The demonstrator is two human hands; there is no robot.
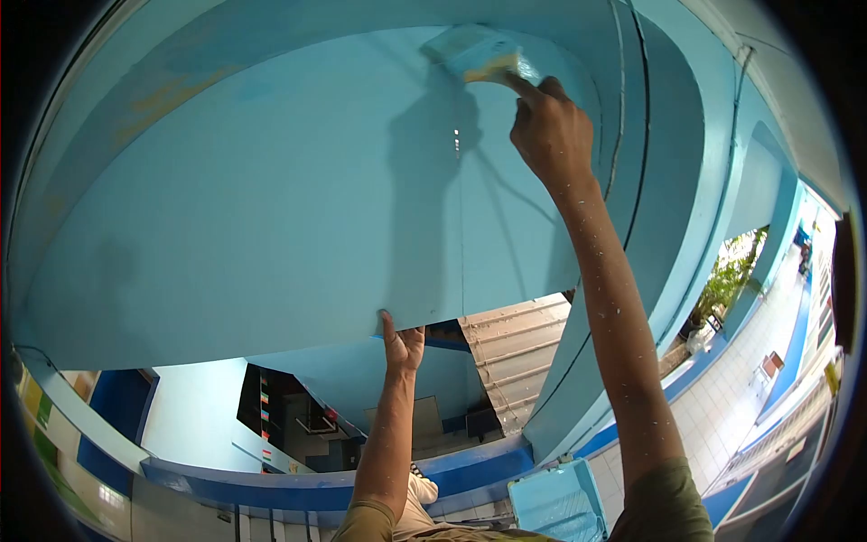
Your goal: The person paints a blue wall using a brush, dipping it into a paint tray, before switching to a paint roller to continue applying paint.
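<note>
My right hand point(553, 135) is raised high and closed around what looks like a wide paintbrush point(495, 69), with a pale wooden edge and blue paint on it. It is against the upper part of a light-blue wall panel point(271, 217), beside a darker, wet-looking patch. Lower down, my left hand point(403, 349) grips the panel's bottom edge, thumb in front and fingers hidden behind. Small pale paint specks dot my right forearm. Below me stands a light-blue paint tray point(558, 501) with wet paint streaks inside.
Black and grey cables point(643, 117) run down the blue arch on the right. A blue ledge point(298, 483) crosses below the panel, with a stairwell behind it. A tiled corridor point(713, 415) extends at right, near green plants point(730, 275).
</note>
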